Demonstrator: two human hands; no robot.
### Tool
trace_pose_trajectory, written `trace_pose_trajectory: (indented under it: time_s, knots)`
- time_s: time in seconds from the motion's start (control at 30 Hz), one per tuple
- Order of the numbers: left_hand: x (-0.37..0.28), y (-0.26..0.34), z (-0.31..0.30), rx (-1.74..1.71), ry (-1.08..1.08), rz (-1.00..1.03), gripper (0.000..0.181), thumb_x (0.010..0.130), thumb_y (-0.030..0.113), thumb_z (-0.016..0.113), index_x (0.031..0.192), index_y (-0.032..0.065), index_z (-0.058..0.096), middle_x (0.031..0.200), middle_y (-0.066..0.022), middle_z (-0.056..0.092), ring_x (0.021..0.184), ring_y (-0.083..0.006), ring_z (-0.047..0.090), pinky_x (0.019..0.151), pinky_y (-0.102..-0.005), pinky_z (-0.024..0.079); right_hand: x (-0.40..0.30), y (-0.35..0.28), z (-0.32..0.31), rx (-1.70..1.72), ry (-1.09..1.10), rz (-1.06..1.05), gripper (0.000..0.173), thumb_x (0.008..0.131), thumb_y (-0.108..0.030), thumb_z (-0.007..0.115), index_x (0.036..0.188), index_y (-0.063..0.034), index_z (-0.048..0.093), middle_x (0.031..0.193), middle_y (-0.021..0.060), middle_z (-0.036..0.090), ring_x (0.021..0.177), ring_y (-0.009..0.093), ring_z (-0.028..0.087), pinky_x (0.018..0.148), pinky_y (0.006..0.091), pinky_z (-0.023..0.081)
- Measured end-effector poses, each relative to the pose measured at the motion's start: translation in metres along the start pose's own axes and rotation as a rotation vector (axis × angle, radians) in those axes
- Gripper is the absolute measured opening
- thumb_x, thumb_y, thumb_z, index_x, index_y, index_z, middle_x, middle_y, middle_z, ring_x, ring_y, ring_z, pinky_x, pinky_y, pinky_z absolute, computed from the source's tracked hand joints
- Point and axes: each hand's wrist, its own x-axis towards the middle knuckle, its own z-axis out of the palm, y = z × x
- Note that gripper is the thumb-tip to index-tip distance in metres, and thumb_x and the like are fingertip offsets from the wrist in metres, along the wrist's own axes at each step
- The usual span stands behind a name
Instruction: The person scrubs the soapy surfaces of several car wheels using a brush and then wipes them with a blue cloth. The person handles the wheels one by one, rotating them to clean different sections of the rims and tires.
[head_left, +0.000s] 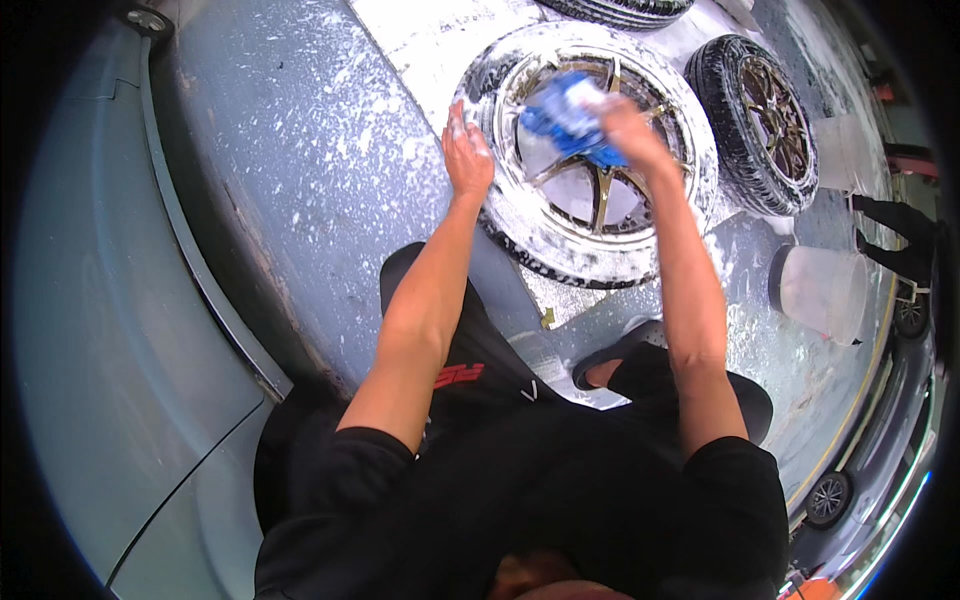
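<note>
A soapy car wheel (600, 259) with bronze spokes lies flat before me, its tyre and rim coated in white foam. My right hand (630, 131), blurred, grips a blue cloth (566, 124) with foam on it, over the upper spokes. Foam dots the fingers of my left hand (469, 157), which rests against the left edge of the tyre with nothing held. Part of the hub and several spokes are hidden under the cloth.
Another foamy wheel (757, 124) leans at the right, and a tyre (622, 11) shows at the top. Translucent buckets (821, 292) are on the right. A grey-blue car (112, 300) borders the left. Foam spatters the floor (300, 150). A person's dark-clad legs (900, 232) show far right.
</note>
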Motion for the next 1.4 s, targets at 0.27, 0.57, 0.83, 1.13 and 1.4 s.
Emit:
trace_pose_trajectory:
  time_s: [0.27,0.57,0.83,1.13,1.4]
  knots:
    - [0.003,-0.002,0.002,0.024,0.02,0.004,0.047,0.095,0.01,0.039,0.14,-0.0018,0.046,0.137,-0.0279,0.053,0.127,-0.0439,0.049,0.108,-0.0431,0.038,-0.061,-0.127,-0.095,0.099,-0.033,0.228,0.039,0.1,-0.039,0.054,0.109,-0.0022,0.063,0.098,0.0089,0.068,0.09,0.016,0.065,0.082,0.033,0.052]
    - [0.002,-0.001,0.002,-0.019,-0.022,-0.074,0.048,0.095,0.009,0.04,0.142,-0.001,0.044,0.133,-0.0288,0.054,0.121,-0.0446,0.05,0.107,-0.0478,0.036,-0.059,0.013,0.103,-0.854,-0.217,-0.146,0.039,0.092,-0.022,0.05,0.122,0.0006,0.062,0.126,0.0267,0.06,0.124,0.041,0.053,0.114,0.051,0.029]
    - [0.002,0.001,0.001,0.014,-0.029,-0.041,0.05,0.093,0.008,0.042,0.143,-0.0011,0.043,0.134,-0.0293,0.053,0.123,-0.0459,0.048,0.109,-0.0491,0.034,-0.025,0.054,0.086,-0.783,-0.456,-0.104,0.026,0.088,-0.004,0.046,0.101,0.0049,0.067,0.107,0.0248,0.069,0.115,0.037,0.062,0.107,0.0497,0.042]
    - [0.004,0.001,0.002,0.032,0.018,-0.007,0.049,0.093,0.009,0.041,0.14,-0.0014,0.046,0.133,-0.0299,0.054,0.122,-0.0446,0.052,0.105,-0.0447,0.039,-0.081,-0.007,0.096,-0.321,-0.349,-0.024,0.052,0.088,-0.003,0.042,0.14,-0.0043,0.05,0.122,0.031,0.06,0.115,0.043,0.059,0.1,0.05,0.045]
    - [0.003,-0.003,0.004,0.077,0.037,0.029,0.048,0.093,0.009,0.041,0.14,-0.0024,0.046,0.132,-0.0291,0.055,0.12,-0.0441,0.054,0.104,-0.0449,0.041,-0.091,-0.034,0.118,-0.369,-0.25,0.259,0.03,0.079,-0.012,0.049,0.092,0.0114,0.063,0.093,0.0354,0.065,0.092,0.05,0.065,0.085,0.0537,0.051]
